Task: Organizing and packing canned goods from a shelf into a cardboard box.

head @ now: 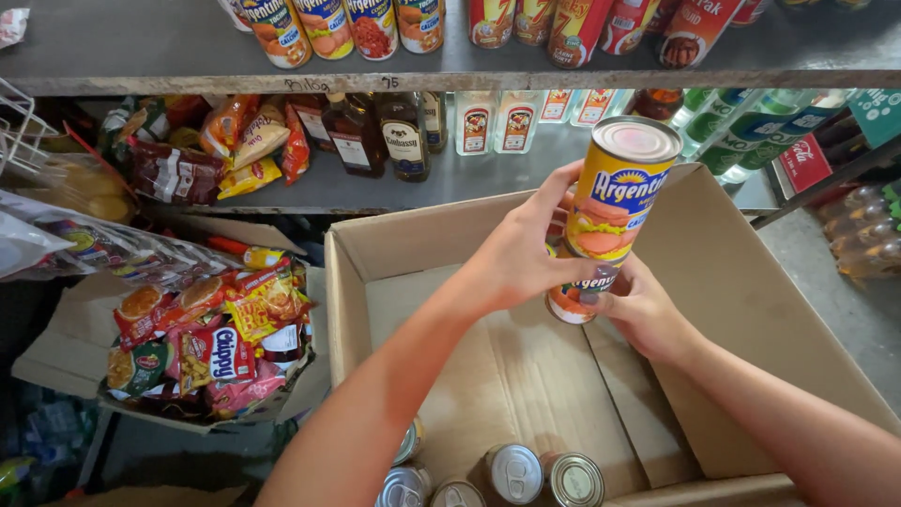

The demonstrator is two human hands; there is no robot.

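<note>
My left hand (521, 249) grips a tall yellow tin can (619, 192) with a silver lid, held upright above an open cardboard box (741, 291). Just below it, my right hand (638, 310) holds a second can (574, 299) of the same kind, its orange lower part showing under the first can. The two cans touch, one stacked over the other. Several more silver-topped cans (514, 472) stand at the near end of the box floor.
A grey metal shelf (563, 80) above carries a row of similar cans (324, 23) and red cans (577, 28). A lower shelf holds glass bottles (404, 131) and snack bags (249, 136). A box of snack packets (211, 343) sits at left.
</note>
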